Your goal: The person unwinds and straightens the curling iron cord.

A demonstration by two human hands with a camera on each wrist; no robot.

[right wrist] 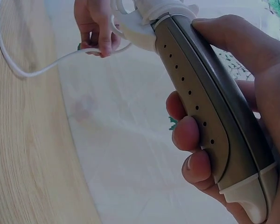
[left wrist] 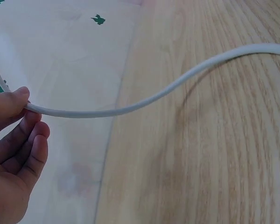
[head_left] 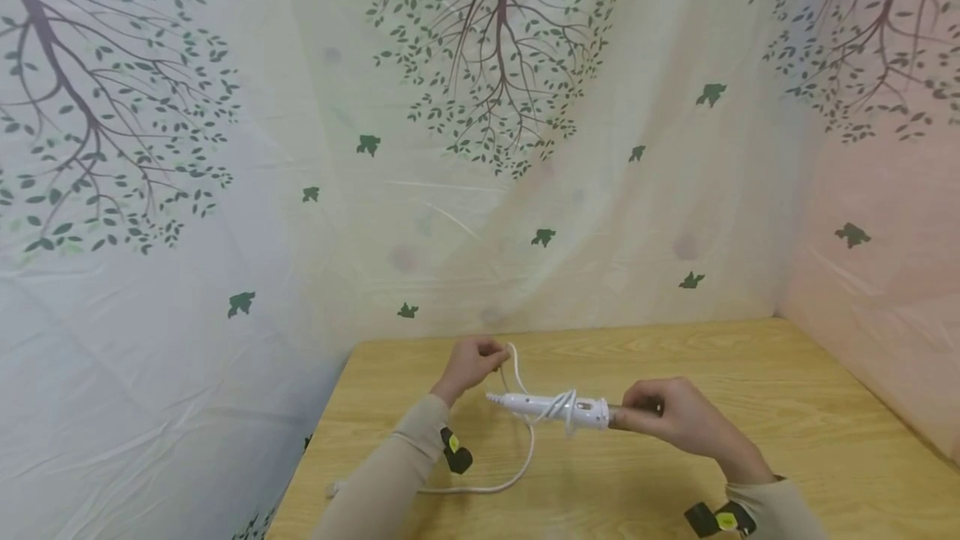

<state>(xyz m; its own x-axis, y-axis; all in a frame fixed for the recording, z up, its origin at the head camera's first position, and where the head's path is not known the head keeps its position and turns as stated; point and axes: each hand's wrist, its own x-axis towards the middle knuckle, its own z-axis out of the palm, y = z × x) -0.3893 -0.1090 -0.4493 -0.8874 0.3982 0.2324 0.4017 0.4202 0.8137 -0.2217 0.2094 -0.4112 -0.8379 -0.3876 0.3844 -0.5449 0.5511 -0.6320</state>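
Note:
My right hand [head_left: 686, 419] grips a hair straightener [head_left: 532, 407] by its bronze-brown barrel, which has a row of small holes, as the right wrist view shows. The white handle points left, and several turns of its white cord [head_left: 480, 490] are wound round it. Thumb and fingertips of my left hand [head_left: 472, 365] pinch the cord just past the handle's tail end. In the left wrist view, the cord [left wrist: 154, 97] runs from that pinch in a loose curve over the wood. The straightener is held above the table, roughly level.
The wooden table [head_left: 675, 357] lies below both hands. Part of the cord rests on it, passing under the left forearm to a white end piece [head_left: 333, 488], likely the plug. Hanging sheets [head_left: 480, 273] printed with trees and leaves enclose the table's back and sides.

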